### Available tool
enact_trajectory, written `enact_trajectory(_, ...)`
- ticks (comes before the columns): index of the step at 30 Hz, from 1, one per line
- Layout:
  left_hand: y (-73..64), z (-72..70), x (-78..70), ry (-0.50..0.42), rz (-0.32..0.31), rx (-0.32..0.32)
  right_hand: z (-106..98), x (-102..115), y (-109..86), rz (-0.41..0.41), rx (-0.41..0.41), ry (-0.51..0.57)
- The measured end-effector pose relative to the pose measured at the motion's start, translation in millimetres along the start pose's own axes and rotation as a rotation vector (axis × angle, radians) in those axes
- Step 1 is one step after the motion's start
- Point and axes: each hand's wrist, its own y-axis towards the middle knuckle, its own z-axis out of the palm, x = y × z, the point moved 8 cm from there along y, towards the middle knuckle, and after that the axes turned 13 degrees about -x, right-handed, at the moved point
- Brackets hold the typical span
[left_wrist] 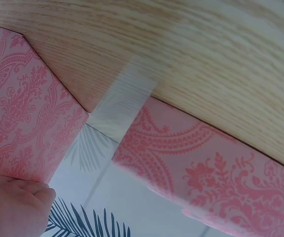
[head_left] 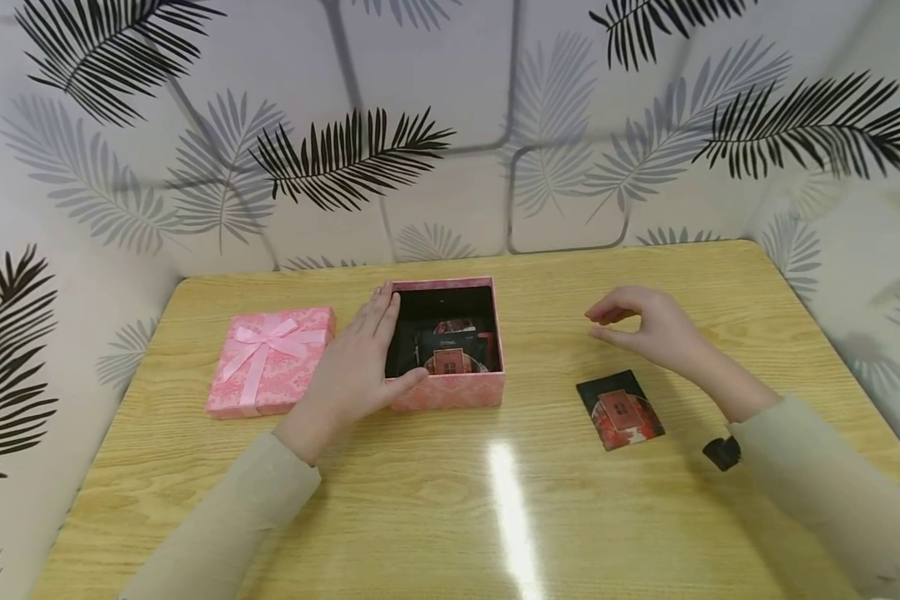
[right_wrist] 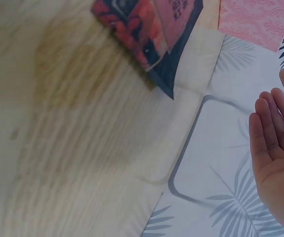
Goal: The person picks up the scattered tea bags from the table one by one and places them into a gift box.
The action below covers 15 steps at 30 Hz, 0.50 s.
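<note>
A pink patterned gift box stands without its lid at the middle of the table, with several dark packets inside its black interior. My left hand rests against the box's left side, fingers straight along the rim and thumb by the front corner. In the left wrist view the same hand touches the patterned box wall. My right hand hovers right of the box, fingers loosely bent, holding nothing. Just below it on the table lies one black-and-red flat packet, also in the right wrist view.
The pink box lid with a ribbon bow lies left of the box. A small black object shows by the right cuff. The wooden table meets a leaf-patterned covering at its back edge.
</note>
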Motion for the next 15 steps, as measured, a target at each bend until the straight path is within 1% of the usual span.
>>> enact_trajectory(4, 0.5, -1.0, -0.1, 0.001, 0.002, -0.001, 1.3, -6.9, -7.6, 0.023, 0.03, -0.01)
enact_trajectory(10, 0.9, -0.5, 0.3, 0.006, 0.005, -0.005, 8.3, -22.1, -21.0, 0.065, 0.102, -0.032)
enact_trajectory(15, 0.8, 0.0, 0.5, 0.005, 0.004, -0.004, 11.0, -29.1, -28.6, 0.059, 0.131, -0.046)
